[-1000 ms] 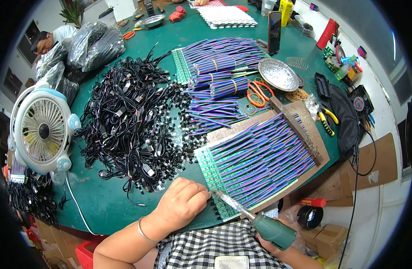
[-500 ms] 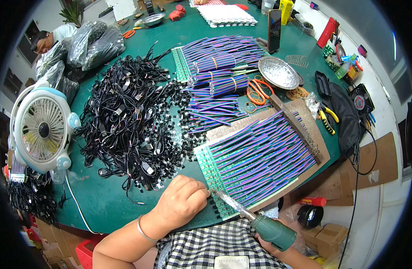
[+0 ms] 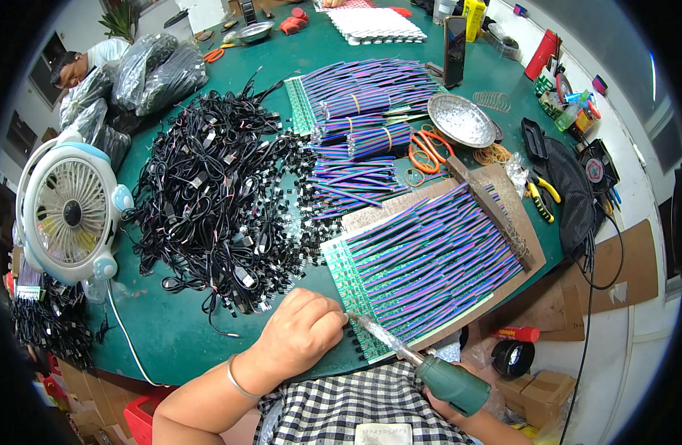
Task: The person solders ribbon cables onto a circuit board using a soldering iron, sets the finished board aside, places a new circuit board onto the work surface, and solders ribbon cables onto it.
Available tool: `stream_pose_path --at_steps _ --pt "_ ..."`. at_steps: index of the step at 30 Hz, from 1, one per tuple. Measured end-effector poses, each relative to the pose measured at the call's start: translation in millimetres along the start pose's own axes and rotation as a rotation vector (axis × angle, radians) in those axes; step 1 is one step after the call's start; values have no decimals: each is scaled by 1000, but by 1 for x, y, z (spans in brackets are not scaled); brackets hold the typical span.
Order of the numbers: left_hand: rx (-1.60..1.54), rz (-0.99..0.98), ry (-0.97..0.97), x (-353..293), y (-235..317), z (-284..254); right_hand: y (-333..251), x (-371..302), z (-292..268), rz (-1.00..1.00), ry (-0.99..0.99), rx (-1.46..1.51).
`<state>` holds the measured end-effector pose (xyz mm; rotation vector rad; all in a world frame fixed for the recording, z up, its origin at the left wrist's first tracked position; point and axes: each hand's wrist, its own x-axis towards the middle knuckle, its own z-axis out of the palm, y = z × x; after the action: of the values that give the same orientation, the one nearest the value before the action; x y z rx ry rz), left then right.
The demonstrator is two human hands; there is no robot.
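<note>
My left hand is closed in a pinch at the left edge of a green circuit board panel; whatever its fingertips hold is too small to make out. My right hand, largely hidden by the tool, grips a soldering iron with a green handle. Its metal tip reaches the panel's near-left corner, close to my left fingertips. Rows of blue, purple and black wires run from the panel across a brown board. A dark bar lies across their far ends.
Black cables are heaped to the left, beside a white fan. Behind the panel lie bundled wires, orange scissors and a metal dish. Yellow pliers rest at the right. Another person sits far left.
</note>
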<state>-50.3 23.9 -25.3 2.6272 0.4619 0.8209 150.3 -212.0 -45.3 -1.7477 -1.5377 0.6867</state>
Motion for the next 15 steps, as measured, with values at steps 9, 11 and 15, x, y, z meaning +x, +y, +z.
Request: stream_pose_path --at_steps 9,11,15 --pt "-7 3 -6 0 -1 0 1 -3 4 141 9 76" --pt "-8 5 -3 0 0 0 -2 -2 6 237 89 244" --pt "3 0 -5 -3 0 0 -10 6 7 228 192 335"
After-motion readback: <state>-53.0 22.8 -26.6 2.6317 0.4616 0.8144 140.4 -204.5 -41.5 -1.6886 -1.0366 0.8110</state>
